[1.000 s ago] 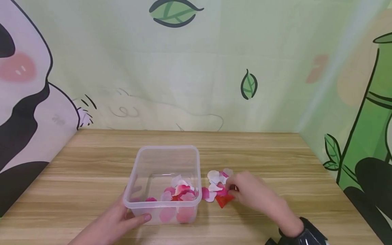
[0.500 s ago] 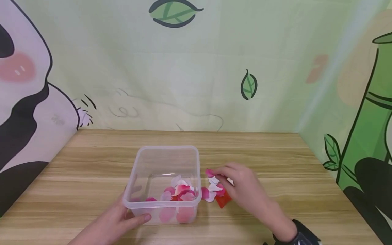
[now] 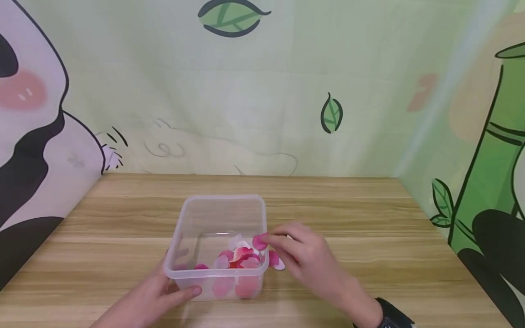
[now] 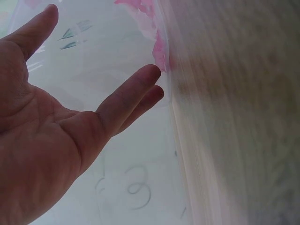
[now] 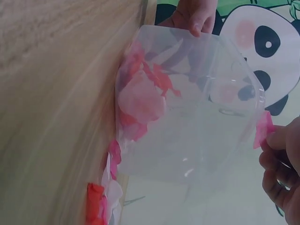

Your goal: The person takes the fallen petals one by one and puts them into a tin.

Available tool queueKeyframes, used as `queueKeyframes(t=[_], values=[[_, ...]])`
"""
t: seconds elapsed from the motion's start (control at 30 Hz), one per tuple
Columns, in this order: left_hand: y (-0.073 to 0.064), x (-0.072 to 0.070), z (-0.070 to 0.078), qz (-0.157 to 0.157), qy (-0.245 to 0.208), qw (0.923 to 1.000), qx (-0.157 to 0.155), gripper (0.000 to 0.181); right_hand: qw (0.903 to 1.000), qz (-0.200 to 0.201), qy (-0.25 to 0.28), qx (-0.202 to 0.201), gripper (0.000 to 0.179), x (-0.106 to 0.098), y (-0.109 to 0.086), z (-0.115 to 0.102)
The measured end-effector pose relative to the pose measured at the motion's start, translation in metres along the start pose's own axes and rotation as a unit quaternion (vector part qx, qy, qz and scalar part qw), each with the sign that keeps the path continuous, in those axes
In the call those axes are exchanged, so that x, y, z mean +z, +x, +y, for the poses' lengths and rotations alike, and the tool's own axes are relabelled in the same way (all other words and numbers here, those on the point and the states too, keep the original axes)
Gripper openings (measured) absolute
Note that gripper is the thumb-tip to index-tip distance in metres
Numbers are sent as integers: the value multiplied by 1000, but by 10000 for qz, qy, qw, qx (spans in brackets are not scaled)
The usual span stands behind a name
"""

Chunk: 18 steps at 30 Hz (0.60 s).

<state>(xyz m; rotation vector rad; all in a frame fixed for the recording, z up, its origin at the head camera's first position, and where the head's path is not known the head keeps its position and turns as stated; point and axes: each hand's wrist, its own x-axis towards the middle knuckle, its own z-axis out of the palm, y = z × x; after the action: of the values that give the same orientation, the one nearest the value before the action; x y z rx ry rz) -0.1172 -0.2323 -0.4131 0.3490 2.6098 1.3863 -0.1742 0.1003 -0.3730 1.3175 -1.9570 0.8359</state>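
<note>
A clear plastic box (image 3: 217,273) stands on the table with pink, white and red petals (image 3: 242,257) inside, heaped toward its right side. My left hand (image 3: 157,291) rests against the box's left front corner, its thumb along the front wall; in the left wrist view the fingers (image 4: 129,96) look straight and spread. Between thumb and fingertips, my right hand (image 3: 309,255) pinches a bright pink petal (image 3: 259,242) at the box's right rim. The right wrist view shows this pink petal (image 5: 264,130) beside the rim. Loose petals (image 3: 275,260) lie right of the box, partly hidden by my right hand.
A wooden table (image 3: 348,205) carries everything. Behind it hangs a pale green cloth (image 3: 246,100) printed with leaves, a panda and bamboo. In the right wrist view, a red piece (image 5: 93,204) lies among the loose petals on the table.
My right hand has picked up the pink petal from the loose pile and carried it left to the box's rim. The left hand and box have stayed in place.
</note>
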Motion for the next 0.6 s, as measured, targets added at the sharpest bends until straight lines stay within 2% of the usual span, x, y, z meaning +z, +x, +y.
queueKeyframes(t=[0.17,0.27,0.33,0.5,0.6], values=[[-1,0,0,28,53,10000,-27,109,9997,-77,-243,6,32,5,-1,-2],[0,0,0,23,56,9999,-91,108,9996,-32,-270,56,32,6,-1,-2],[0,0,0,21,36,9999,-146,107,9996,52,-266,112,24,5,-1,-2],[1,0,0,-28,-47,9998,-196,108,9971,393,-445,480,21,-1,-3,3],[1,-1,0,-46,-64,9998,-209,109,9928,385,-776,833,28,-5,-5,7]])
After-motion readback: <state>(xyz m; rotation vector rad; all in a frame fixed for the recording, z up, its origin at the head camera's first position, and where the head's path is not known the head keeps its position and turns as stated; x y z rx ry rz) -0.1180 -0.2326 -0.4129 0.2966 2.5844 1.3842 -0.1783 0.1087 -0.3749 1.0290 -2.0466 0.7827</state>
